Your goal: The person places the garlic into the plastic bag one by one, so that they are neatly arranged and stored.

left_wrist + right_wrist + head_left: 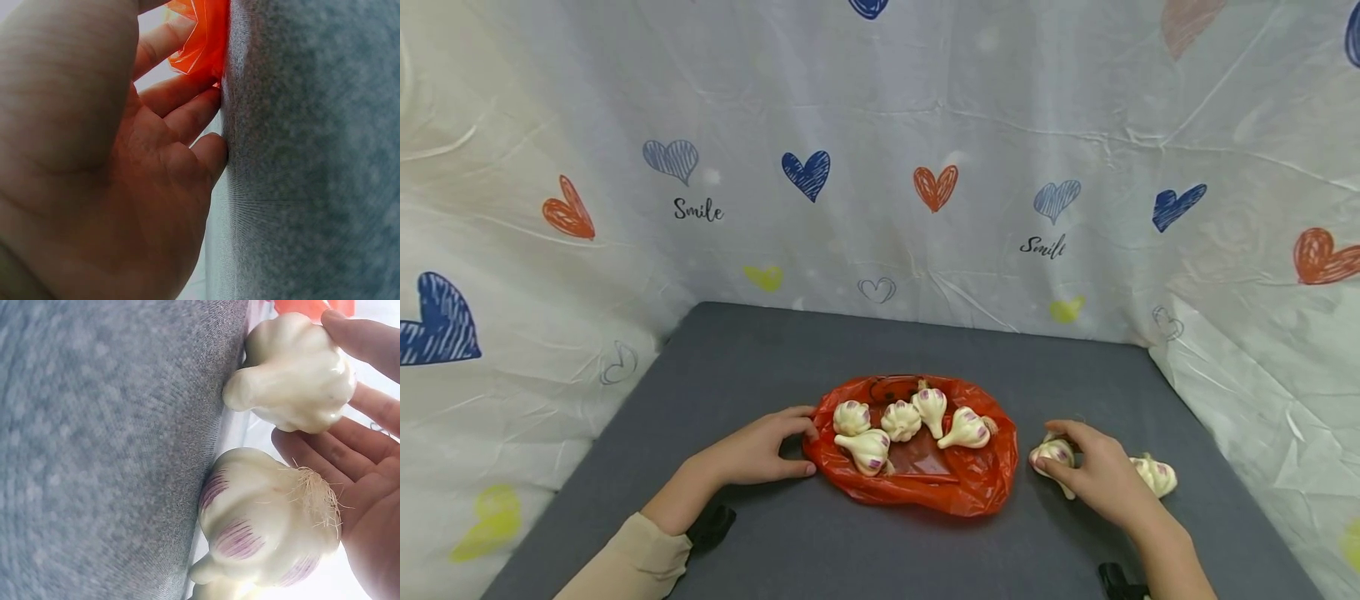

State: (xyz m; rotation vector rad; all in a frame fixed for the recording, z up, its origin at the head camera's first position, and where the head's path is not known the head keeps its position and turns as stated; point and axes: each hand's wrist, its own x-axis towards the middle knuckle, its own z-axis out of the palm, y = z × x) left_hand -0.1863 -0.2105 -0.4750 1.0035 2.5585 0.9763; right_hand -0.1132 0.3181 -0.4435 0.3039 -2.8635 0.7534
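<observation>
An orange-red plastic bag lies on the dark table with its mouth wide, several white garlic bulbs with purple streaks inside it. At its left edge, my left hand touches the plastic with fingers and thumb apart; in the left wrist view the fingers reach along the orange bag. To the right of the bag, my right hand holds a garlic bulb between thumb and fingers. The right wrist view has this held bulb low over the table, its stem toward the surface.
Another garlic bulb sits just right of my right hand, partly hidden by it; its root tuft shows up close in the right wrist view. A pale curtain printed with hearts surrounds the grey table at the back and sides.
</observation>
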